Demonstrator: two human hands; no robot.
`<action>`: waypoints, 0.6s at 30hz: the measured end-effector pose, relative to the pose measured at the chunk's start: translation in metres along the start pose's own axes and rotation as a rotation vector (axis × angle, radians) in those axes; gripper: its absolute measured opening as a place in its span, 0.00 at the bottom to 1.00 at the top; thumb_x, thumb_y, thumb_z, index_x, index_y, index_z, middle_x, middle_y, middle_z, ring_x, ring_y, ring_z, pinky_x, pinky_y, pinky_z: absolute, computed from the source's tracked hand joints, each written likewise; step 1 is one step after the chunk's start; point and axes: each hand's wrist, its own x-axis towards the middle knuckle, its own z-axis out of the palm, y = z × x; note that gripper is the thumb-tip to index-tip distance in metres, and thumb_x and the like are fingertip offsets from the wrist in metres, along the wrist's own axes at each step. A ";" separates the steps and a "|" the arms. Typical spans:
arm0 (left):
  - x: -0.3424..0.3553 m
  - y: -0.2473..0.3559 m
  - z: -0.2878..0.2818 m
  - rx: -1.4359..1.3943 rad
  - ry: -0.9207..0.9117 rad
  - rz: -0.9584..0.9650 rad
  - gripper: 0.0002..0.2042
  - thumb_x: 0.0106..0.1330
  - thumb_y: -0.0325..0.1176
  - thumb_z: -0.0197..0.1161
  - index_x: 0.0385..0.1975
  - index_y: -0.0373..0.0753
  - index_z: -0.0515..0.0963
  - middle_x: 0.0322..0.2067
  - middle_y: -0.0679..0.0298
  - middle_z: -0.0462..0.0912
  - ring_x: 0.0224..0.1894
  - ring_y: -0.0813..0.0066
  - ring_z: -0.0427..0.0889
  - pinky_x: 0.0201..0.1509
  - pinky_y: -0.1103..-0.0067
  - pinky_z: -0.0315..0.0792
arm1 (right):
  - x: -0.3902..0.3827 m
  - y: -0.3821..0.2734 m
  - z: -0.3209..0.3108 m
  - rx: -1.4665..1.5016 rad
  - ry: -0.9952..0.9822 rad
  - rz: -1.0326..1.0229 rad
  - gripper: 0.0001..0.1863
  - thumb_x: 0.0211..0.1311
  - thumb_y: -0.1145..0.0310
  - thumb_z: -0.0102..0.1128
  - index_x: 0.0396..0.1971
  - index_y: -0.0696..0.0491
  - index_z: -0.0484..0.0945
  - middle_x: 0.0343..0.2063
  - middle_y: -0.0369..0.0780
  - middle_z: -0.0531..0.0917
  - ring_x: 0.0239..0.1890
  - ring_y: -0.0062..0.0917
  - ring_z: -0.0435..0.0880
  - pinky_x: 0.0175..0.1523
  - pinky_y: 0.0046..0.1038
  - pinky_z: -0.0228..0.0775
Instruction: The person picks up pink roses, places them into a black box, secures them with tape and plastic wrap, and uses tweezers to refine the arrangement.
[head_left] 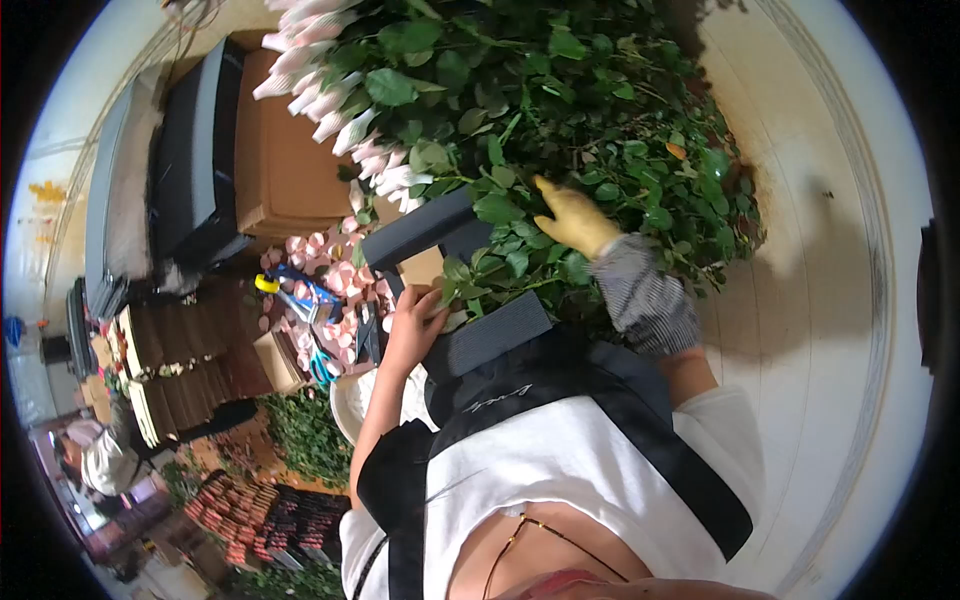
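Observation:
My left hand (418, 318) is bare, its fingers curled around leafy stems (470, 280) at the left of a dark grey open box (420, 225), over a brown cardboard piece (420, 266); what exactly it grips is partly hidden. My right hand (575, 222), in a yellow glove and striped sleeve, has its fingers apart among rose stems (620, 140) at the box's right. White-netted flower heads (320, 80) top the large leafy pile. A dark ridged panel (495, 330) lies at the near side, against my apron.
At left: cardboard box (280, 150), dark boxes (185, 160), cardboard stacks (165, 370), pink petals (340, 280) with tape dispenser (300, 290) and scissors (318, 365), white container (355, 405). A person (105, 460) works at lower left beside bundled flowers (240, 515). A white wall (820, 300) is at right.

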 end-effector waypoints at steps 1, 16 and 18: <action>-0.004 0.000 0.002 -0.070 0.013 -0.045 0.17 0.58 0.25 0.68 0.48 0.32 0.80 0.43 0.54 0.76 0.48 0.56 0.78 0.54 0.70 0.73 | 0.010 -0.001 0.016 -0.025 -0.043 0.079 0.33 0.66 0.62 0.58 0.69 0.51 0.60 0.53 0.50 0.78 0.53 0.43 0.79 0.57 0.41 0.73; -0.006 0.004 0.001 -0.018 0.022 -0.074 0.21 0.57 0.29 0.68 0.52 0.38 0.76 0.44 0.52 0.79 0.47 0.48 0.79 0.52 0.65 0.73 | -0.032 -0.008 0.006 -0.322 0.144 -0.282 0.14 0.59 0.78 0.55 0.42 0.48 0.83 0.28 0.40 0.84 0.33 0.33 0.85 0.38 0.35 0.79; -0.004 0.021 -0.006 0.041 0.023 -0.136 0.18 0.54 0.28 0.69 0.46 0.38 0.79 0.41 0.57 0.80 0.49 0.56 0.78 0.54 0.67 0.72 | -0.028 -0.026 0.001 -0.517 -0.035 -0.209 0.14 0.59 0.78 0.55 0.42 0.48 0.83 0.29 0.38 0.85 0.34 0.33 0.85 0.37 0.34 0.79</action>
